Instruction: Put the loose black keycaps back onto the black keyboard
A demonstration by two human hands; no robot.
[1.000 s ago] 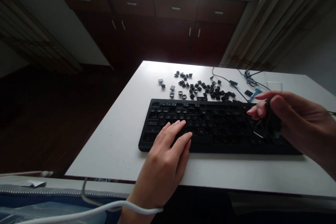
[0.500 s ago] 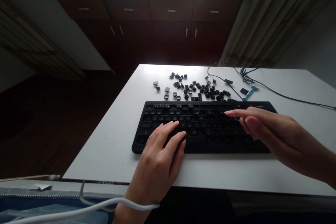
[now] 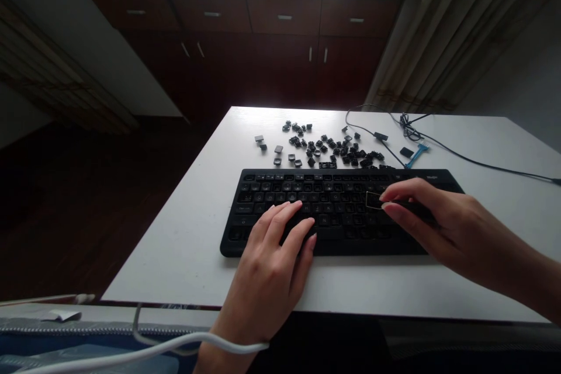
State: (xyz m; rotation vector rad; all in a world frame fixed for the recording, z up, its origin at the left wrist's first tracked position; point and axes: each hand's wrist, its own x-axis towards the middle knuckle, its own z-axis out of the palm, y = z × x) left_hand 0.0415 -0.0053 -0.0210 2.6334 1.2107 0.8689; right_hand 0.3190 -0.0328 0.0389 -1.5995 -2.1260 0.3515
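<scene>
A black keyboard lies across the white table, with keycaps off in several places. Resting on its left half is my left hand, fingers spread over the keys and holding nothing. Over the right part of the keyboard, my right hand pinches a wire keycap puller between thumb and forefinger. Its thin wire loop sticks out to the left above the keys; the rest is mostly hidden by the hand. Loose black keycaps are scattered behind the keyboard, many upside down.
A blue plastic tool and a small dark flat piece lie behind the keyboard at right. A black cable runs across the table to the right. A white cable crosses my left wrist.
My right hand has turned from a pointing pose to a thumb-and-forefinger pinch, and the puller's wire loop now shows. My left hand has shifted slightly right.
</scene>
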